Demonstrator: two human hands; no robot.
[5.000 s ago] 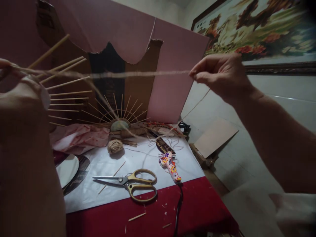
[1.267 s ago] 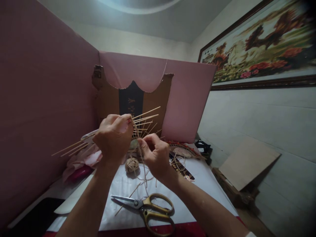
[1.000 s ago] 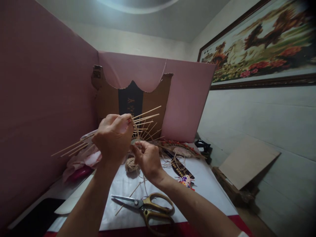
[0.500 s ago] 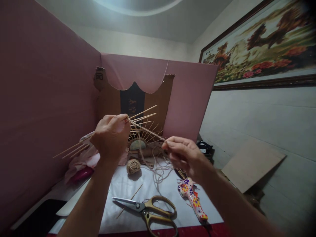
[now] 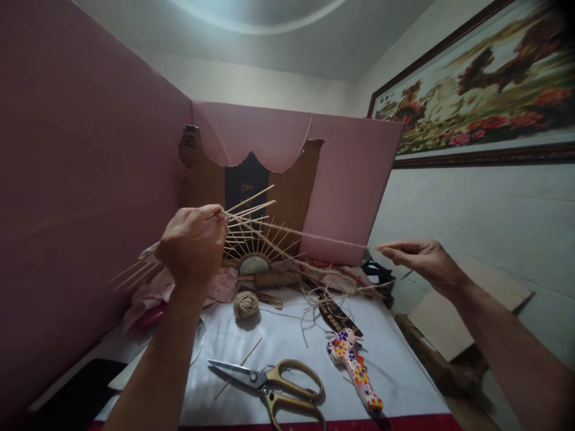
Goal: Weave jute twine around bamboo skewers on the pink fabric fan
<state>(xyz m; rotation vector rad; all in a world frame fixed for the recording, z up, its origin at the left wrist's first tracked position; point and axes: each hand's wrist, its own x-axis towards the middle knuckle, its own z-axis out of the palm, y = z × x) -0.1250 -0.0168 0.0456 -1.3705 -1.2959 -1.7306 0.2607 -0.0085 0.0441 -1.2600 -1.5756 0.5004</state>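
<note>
My left hand (image 5: pixel 193 245) is closed around several thin wooden sticks (image 5: pixel 254 206), which fan out to the right and poke out below the wrist on the left. From its fingertips a length of twine (image 5: pixel 314 235) runs nearly straight to the right. My right hand (image 5: pixel 420 260) pinches the far end of that strand between thumb and fingers. A second strand slants down from the sticks toward the tangle on the table. Below my left hand lies a ball of twine (image 5: pixel 246 305). Gold-handled scissors (image 5: pixel 260 378) rest partly spread at the front.
A glue gun with a flower pattern (image 5: pixel 357 368) lies right of the scissors. Behind stand a half-round piece with radiating sticks (image 5: pixel 254 264), a brown roll (image 5: pixel 276 279) and cut cardboard (image 5: pixel 290 197). Pink panels (image 5: pixel 345 191) enclose the back and left. A loose stick (image 5: pixel 238 366) passes under the scissors.
My right hand has moved far to the right, drawing the twine out into a longer, straighter line. My left hand keeps hold of the sticks and has shifted slightly left.
</note>
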